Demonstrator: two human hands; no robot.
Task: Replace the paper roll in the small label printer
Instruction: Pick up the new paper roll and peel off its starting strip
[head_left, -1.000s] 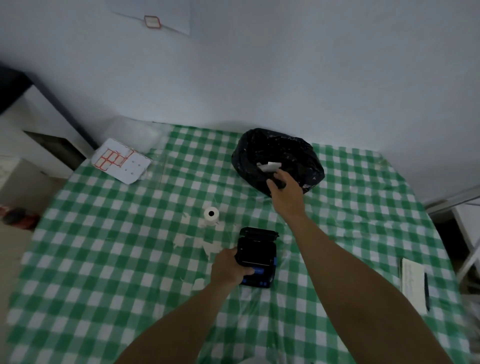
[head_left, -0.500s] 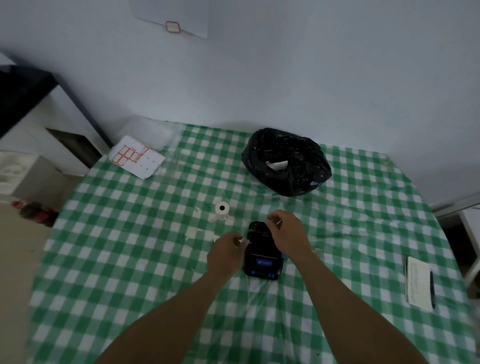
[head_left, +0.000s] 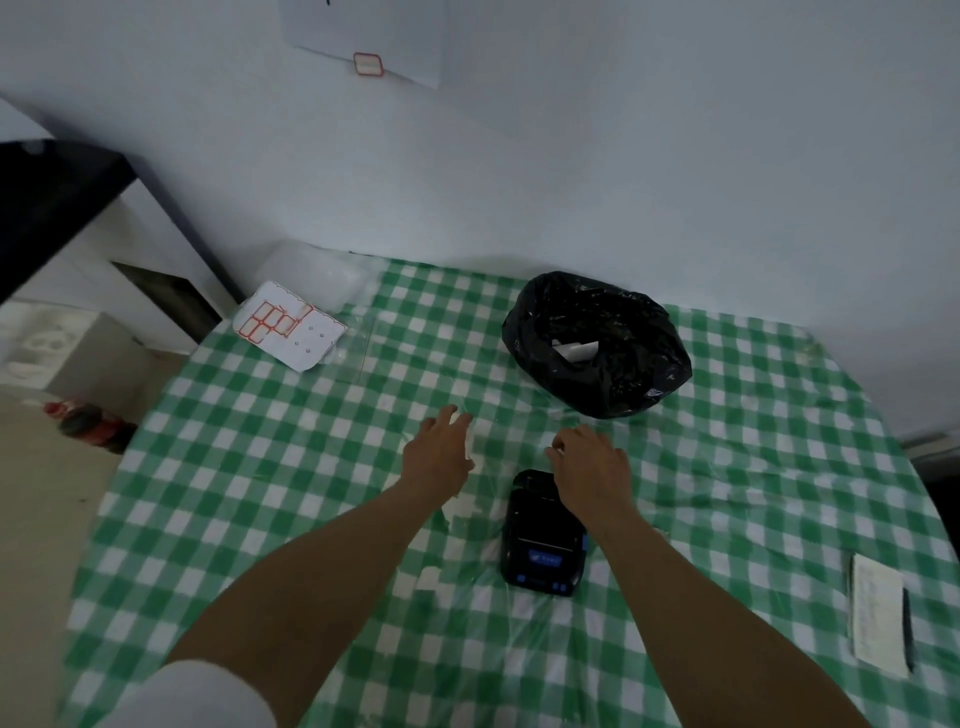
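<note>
The small black label printer with blue buttons lies on the green checked tablecloth, at the centre. My right hand hovers over its far end with loosely curled fingers and holds nothing; it hides that end of the printer. To the left, my left hand is wrapped over the white paper roll, which only shows as a white sliver by the thumb.
A black rubbish bag with white paper in it sits behind the printer. A label sheet lies far left, a notepad with a pen at the right edge. Paper scraps lie left of the printer. A bottle lies on the floor.
My left hand left the printer's side and went forward onto the paper roll. My right hand came back from the rubbish bag to the printer's far end. The view shifted left.
</note>
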